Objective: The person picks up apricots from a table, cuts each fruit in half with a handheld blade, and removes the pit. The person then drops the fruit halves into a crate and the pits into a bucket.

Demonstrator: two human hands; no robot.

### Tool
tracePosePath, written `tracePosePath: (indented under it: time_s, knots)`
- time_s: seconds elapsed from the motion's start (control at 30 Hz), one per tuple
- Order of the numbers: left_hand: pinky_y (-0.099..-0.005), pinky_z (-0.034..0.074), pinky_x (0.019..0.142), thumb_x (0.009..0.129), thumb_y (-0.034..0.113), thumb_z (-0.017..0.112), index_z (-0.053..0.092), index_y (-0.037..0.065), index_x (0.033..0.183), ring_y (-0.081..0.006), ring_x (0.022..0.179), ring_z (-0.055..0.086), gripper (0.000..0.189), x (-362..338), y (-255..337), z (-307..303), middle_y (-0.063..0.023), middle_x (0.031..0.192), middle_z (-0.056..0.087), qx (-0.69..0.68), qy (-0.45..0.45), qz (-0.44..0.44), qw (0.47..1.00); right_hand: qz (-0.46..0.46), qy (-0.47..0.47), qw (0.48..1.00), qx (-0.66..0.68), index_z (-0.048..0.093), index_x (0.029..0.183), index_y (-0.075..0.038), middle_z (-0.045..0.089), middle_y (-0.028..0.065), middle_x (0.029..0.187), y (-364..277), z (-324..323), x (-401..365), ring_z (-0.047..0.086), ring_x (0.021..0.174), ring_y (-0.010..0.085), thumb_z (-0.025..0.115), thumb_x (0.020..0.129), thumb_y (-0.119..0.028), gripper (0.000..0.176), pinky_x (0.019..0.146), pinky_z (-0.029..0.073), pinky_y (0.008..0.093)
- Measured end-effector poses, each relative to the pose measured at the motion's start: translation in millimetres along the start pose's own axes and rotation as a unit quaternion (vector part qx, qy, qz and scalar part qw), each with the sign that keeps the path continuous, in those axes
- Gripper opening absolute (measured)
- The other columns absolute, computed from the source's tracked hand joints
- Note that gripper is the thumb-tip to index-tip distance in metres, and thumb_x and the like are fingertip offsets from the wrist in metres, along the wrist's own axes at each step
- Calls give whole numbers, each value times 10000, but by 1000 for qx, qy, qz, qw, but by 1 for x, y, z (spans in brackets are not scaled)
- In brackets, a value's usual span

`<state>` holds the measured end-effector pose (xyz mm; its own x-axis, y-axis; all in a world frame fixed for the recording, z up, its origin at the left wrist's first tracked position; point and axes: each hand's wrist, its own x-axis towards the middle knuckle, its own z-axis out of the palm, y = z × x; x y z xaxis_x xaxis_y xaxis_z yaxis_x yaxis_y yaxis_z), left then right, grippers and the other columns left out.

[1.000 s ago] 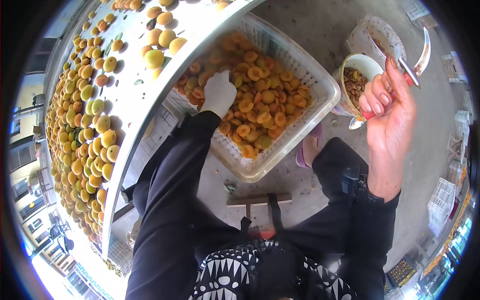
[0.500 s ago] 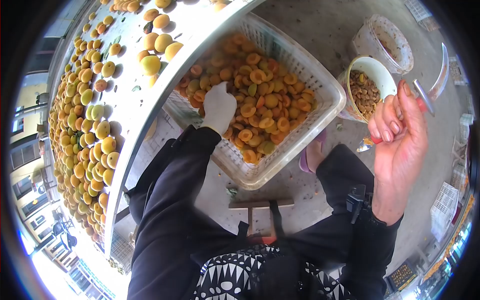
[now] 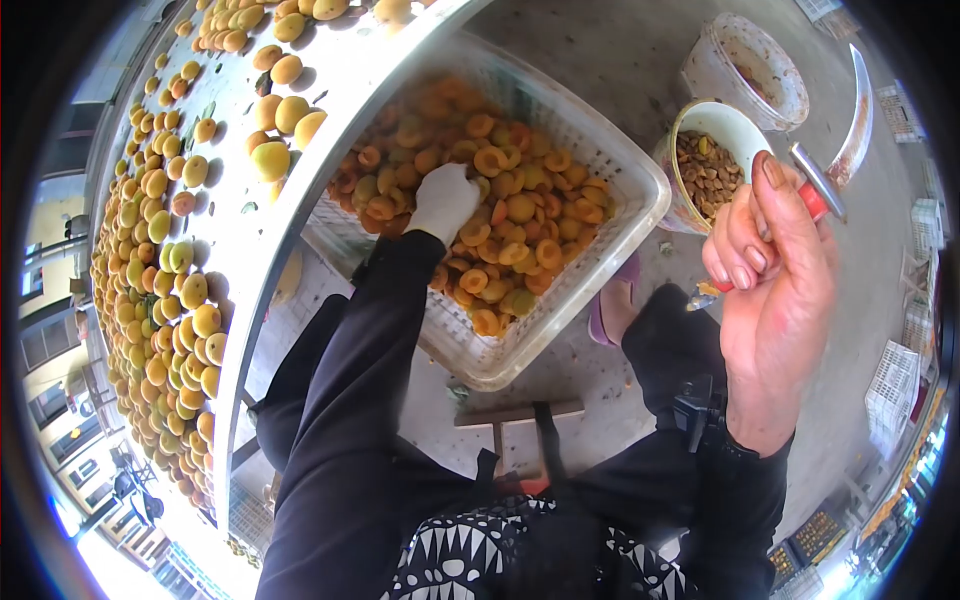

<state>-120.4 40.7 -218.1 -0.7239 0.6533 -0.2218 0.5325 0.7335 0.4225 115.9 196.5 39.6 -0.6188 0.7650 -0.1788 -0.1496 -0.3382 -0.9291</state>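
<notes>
My left hand (image 3: 442, 203), in a white glove, reaches down among the halved apricots (image 3: 520, 208) in a white plastic crate (image 3: 645, 205). Its fingertips are hidden, so I cannot make out whether it grips a fruit. My bare right hand (image 3: 770, 270) is raised on the right, its fingers closed round the red handle of a curved knife (image 3: 852, 125). The blade points up and away, and a small metal tip shows below my fingers.
A white table (image 3: 262, 215) on the left bears many whole apricots (image 3: 165, 290). Beyond my right hand stand a bucket of pits (image 3: 708, 160) and a white tub (image 3: 750, 70). A small wooden stool (image 3: 520, 414) is between my legs. Crates (image 3: 893, 395) lie far right.
My left hand has shifted slightly right across the fruit in the crate. My right hand and the knife have moved a little left, while the whole view has shifted somewhat.
</notes>
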Motion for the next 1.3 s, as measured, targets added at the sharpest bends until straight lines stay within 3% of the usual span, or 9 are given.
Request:
tracePosePath:
  time_s: [0.37,0.57,0.7,0.73,0.87,1.0,1.2,1.27,1.3]
  knots:
    - [-476,486,819,831,206,584,683,1,957,-430,947,610,260,-8,1,-15,-252,919,661,-127,-50,10,991,0,-5,1000,22,542,759,-117,412,-64,578,4,9,-3,344,482,25,653,923,-166,204,465,264,205]
    - [-491,493,787,824,201,602,674,25,1029,-430,933,617,280,1,-3,-3,-238,938,667,-124,73,50,988,30,-35,999,-20,613,853,-81,489,-100,724,9,13,-6,411,651,-12,677,924,-189,144,559,347,182]
    - [-305,517,747,834,85,627,684,-58,1057,-142,868,653,271,-40,109,-109,-97,960,716,-456,20,3,890,-160,29,965,-204,640,841,-30,510,8,650,44,12,14,488,627,67,720,854,-277,259,608,437,258]
    - [-285,513,741,842,89,607,679,-53,1057,-146,858,647,267,-50,131,-145,-91,972,701,-378,18,92,921,-171,24,964,-205,640,841,-30,510,8,650,37,9,17,488,627,67,720,854,-277,259,608,437,258]
    - [-235,480,649,933,178,557,647,-37,1011,-71,793,578,245,-120,181,-226,-16,869,623,-453,-26,146,879,29,-53,995,-76,582,782,-97,577,5,613,12,16,17,451,466,36,683,874,-284,232,417,297,199]
    - [-237,487,749,939,211,589,646,-39,1070,-85,813,597,287,-150,172,-235,-33,926,665,-482,-24,136,865,38,-81,995,-32,597,806,-83,559,-5,604,8,21,12,393,423,20,680,898,-263,218,382,245,177]
    - [-276,501,719,901,180,634,651,-57,1091,-134,755,626,305,-137,106,-191,-87,869,691,-242,-47,39,968,47,-48,998,6,602,854,-55,562,12,630,8,4,23,425,458,21,689,878,-212,181,399,271,161]
    - [-326,508,650,851,150,636,651,-70,1057,-191,682,643,301,-120,77,-164,-134,768,677,-72,-55,15,996,35,-29,998,31,600,862,-32,566,19,634,6,5,23,436,472,26,693,867,-191,185,416,295,165]
    - [-450,495,845,792,200,605,660,-61,1031,-422,982,622,359,-110,52,-138,-286,998,653,-67,-32,7,997,39,-27,998,30,600,862,-32,566,19,634,5,4,23,436,472,26,693,867,-191,185,416,295,165]
